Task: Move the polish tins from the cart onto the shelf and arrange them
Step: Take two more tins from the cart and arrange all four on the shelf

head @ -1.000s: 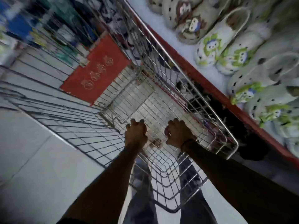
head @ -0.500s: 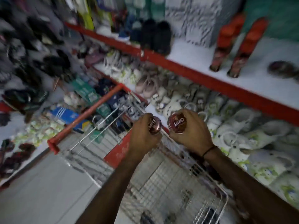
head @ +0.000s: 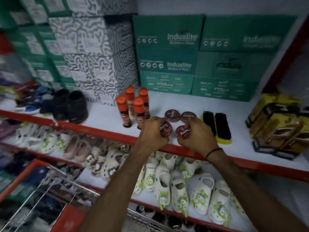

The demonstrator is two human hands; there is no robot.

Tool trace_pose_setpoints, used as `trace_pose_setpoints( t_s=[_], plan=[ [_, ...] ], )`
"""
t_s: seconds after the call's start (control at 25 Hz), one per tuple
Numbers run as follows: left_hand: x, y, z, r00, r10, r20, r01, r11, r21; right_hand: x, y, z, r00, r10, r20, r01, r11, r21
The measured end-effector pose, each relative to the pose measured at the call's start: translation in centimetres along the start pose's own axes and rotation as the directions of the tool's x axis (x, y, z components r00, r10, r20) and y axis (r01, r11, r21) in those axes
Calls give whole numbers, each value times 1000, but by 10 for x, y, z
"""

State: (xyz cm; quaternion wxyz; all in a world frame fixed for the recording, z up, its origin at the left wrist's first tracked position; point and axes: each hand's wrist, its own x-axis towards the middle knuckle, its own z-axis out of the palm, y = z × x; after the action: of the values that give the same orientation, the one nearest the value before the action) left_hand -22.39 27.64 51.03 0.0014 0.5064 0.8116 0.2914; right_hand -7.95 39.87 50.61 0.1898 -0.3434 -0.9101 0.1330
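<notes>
A: Since half a second ago, both hands have gone from above the cart to the upper shelf [head: 103, 117], each carrying its tin with it.

B: Grip state?

A: Left hand [head: 153, 135] clamped around the left tin [head: 165, 129], fingers curled over its near side. Right hand [head: 197, 136] clamped on the right tin [head: 183, 132], thumb and fingers on its rim. Both tins sit at the front of the shelf, just behind the red edge; whether they rest on the surface or are held just above it, I cannot tell.

B: Appearance of tins?

A: Round, flat, dark red-brown lids, white "Cherry" lettering. The left tin's lid is partly hidden by fingers.

B: Neighbours?

A: Two more tins [head: 172, 115] just behind the held pair, side by side, lying flat. Four orange-capped bottles [head: 133, 108] upright, just left of the left hand. Two black-bristled brushes [head: 217, 126] with yellow backs just right of the right hand. Yellow-and-black packs [head: 277, 124] further right. Green boxes [head: 168, 52] and patterned white boxes [head: 93, 59] stacked along the back. Black shoes [head: 70, 106] well to the left.

B: Below?

A: White clogs [head: 177, 185] on the lower shelf; wire cart [head: 50, 203] at bottom left, blurred.
</notes>
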Motion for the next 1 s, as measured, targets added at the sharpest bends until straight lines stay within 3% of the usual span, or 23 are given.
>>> trace_pose_setpoints(
  t_s=[0.08, 0.2, 0.8, 1.0],
  plan=[
    [9, 3, 11, 995, -10, 103, 6, 999, 42, 6, 5, 2, 1000, -3, 13, 4, 995, -100],
    [19, 4, 25, 990, -58, 130, 58, 998, 6, 14, 16, 3, 1000, -19, -10, 17, 980, -197],
    [39, 5, 39, 975, -149, 165, 147, 989, 29, 27, 33, -1, 1000, 10, 10, -7, 979, -201],
    [56, 8, 26, 985, -93, 145, 96, 995, -13, 39, 45, -19, 999, -18, 29, 22, 989, -146]
  ],
)
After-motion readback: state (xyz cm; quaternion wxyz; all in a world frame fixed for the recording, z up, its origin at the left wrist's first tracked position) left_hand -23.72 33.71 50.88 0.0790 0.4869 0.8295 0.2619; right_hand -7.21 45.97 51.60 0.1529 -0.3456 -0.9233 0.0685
